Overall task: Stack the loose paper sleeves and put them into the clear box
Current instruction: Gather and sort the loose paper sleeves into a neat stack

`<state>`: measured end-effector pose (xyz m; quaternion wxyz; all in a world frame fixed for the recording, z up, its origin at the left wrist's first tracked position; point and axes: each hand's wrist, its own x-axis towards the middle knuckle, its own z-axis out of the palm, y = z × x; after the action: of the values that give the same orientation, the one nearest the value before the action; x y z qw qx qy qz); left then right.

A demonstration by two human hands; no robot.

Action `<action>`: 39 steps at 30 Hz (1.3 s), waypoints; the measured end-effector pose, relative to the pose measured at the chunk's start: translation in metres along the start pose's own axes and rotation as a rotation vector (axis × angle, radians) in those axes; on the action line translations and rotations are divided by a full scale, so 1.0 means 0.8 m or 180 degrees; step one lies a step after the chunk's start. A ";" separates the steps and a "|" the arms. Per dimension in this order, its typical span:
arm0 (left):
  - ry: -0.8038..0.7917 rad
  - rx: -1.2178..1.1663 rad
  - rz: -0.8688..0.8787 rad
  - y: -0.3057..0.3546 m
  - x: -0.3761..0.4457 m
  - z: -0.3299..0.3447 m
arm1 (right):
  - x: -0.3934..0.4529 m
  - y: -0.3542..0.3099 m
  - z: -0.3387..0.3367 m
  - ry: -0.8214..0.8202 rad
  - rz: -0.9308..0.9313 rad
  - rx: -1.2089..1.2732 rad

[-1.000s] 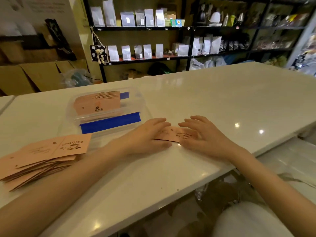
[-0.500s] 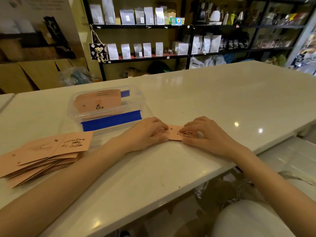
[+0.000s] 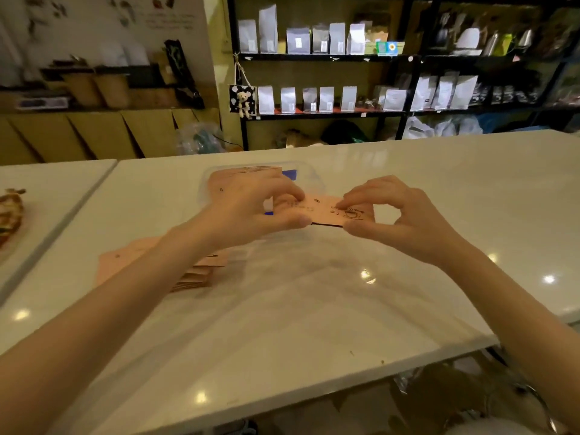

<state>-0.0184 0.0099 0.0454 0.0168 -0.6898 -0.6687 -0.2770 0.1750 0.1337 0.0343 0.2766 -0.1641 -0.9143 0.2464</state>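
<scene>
A small stack of tan paper sleeves [image 3: 326,211] hangs just above the white counter, pinched at its left end by my left hand [image 3: 257,211] and at its right end by my right hand [image 3: 392,218]. Behind my left hand stands the clear box [image 3: 314,180] with blue strips, and more sleeves [image 3: 244,175] lie inside it. A loose fanned pile of sleeves [image 3: 194,271] rests on the counter to the left, partly hidden under my left forearm.
The white counter [image 3: 314,309] has its front edge near me and a seam to a second counter [image 3: 47,199] at the left, where a brown object [image 3: 11,211] lies. Dark shelves with white bags [image 3: 314,98] stand behind.
Both hands have lifted the small stack of sleeves off the counter and carried it up toward the box. The head view has shifted, so the box and pile now sit nearer the middle.
</scene>
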 end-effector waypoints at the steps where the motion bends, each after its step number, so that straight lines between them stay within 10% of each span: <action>1: 0.0096 0.0012 -0.0072 -0.002 -0.007 -0.010 | 0.008 -0.006 0.005 -0.0026 -0.0043 0.0051; 28: 0.0290 0.0253 -0.2101 -0.088 -0.181 -0.081 | 0.100 -0.096 0.167 -0.1400 -0.1162 -0.0116; 39: -0.0081 -0.0469 -0.2473 -0.110 -0.174 -0.087 | 0.109 -0.092 0.151 -0.1350 -0.0197 0.0720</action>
<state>-0.1191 -0.1352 0.0177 -0.1472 -0.3882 -0.8584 -0.3013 0.0229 0.0678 0.0240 0.1025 -0.0486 -0.9231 0.3676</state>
